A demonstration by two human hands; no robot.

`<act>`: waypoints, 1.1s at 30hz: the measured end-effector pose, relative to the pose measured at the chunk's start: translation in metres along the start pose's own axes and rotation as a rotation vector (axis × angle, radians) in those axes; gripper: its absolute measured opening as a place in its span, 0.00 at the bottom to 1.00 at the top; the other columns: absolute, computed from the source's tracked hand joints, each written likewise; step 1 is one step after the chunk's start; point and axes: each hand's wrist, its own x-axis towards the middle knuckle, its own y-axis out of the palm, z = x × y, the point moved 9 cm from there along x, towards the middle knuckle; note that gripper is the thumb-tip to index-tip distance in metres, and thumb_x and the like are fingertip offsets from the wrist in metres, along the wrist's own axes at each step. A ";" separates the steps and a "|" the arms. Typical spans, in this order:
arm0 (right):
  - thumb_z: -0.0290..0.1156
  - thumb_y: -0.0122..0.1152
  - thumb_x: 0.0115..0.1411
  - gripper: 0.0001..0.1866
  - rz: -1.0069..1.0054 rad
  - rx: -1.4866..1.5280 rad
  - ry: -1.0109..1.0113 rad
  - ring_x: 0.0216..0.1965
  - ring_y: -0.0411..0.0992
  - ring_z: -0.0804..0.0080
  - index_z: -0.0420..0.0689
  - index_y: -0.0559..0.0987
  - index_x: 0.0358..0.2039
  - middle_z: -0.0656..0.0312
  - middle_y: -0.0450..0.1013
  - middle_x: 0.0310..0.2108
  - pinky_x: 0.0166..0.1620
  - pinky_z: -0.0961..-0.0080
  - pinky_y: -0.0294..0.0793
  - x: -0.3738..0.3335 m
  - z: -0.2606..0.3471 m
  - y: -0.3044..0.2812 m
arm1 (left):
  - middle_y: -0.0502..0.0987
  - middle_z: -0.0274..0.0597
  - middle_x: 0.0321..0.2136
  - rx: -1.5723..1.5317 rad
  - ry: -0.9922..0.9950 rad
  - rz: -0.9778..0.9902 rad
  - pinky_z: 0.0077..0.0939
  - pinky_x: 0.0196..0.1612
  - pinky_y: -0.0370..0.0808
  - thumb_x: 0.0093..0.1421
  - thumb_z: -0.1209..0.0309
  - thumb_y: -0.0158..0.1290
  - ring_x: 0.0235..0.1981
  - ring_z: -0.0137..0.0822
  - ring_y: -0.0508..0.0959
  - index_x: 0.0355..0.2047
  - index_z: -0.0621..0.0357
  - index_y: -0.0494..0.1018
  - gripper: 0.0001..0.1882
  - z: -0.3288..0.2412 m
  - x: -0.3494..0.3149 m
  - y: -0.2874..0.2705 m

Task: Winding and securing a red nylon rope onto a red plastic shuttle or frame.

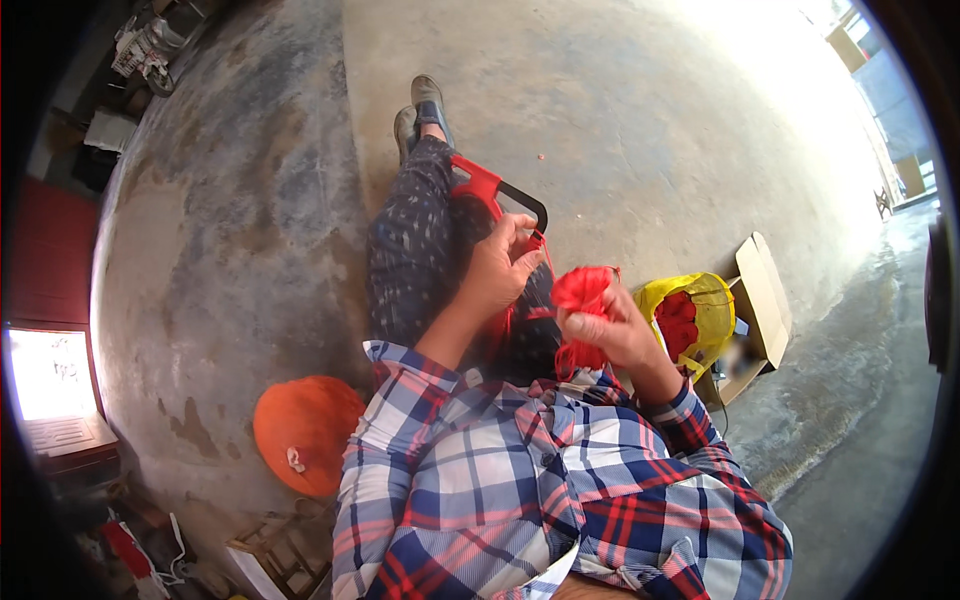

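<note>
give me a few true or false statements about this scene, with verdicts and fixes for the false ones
1. The right hand holds red yarn. True.
2. The person is barefoot. False: shoes are worn.
3. The yellow bag is to the right of the legs. True.
4. The yellow bag shows only green contents. False: red stuff shows inside.
5. The left hand is near a red-black frame. True.
6. Something blue and round lies on the person's left. False: the round object there is orange.
</note>
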 end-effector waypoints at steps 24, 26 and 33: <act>0.29 0.62 0.48 0.07 -0.193 -1.214 -0.185 0.32 0.73 0.49 0.40 0.76 0.25 0.51 0.72 0.29 0.36 0.60 0.73 0.105 -0.032 -0.044 | 0.67 0.29 0.14 -0.050 -0.457 -0.107 0.19 0.15 0.60 0.65 0.55 0.47 0.13 0.21 0.65 0.28 0.59 0.73 0.19 0.018 0.034 -0.028; 0.30 0.64 0.47 0.11 -0.198 -1.219 -0.148 0.34 0.74 0.52 0.37 0.77 0.29 0.51 0.73 0.33 0.37 0.63 0.74 0.106 -0.037 -0.043 | 0.71 0.35 0.16 0.077 -0.302 -0.189 0.23 0.20 0.65 0.62 0.59 0.50 0.15 0.25 0.68 0.26 0.61 0.73 0.17 0.031 0.038 -0.043; 0.30 0.66 0.49 0.27 -0.264 -0.660 -0.380 0.49 0.72 0.59 0.40 0.74 0.52 0.52 0.66 0.53 0.50 0.66 0.72 0.058 0.030 -0.034 | 0.72 0.27 0.21 -0.500 -0.095 -0.256 0.15 0.20 0.65 0.59 0.74 0.49 0.19 0.18 0.69 0.26 0.59 0.70 0.05 -0.068 -0.001 -0.030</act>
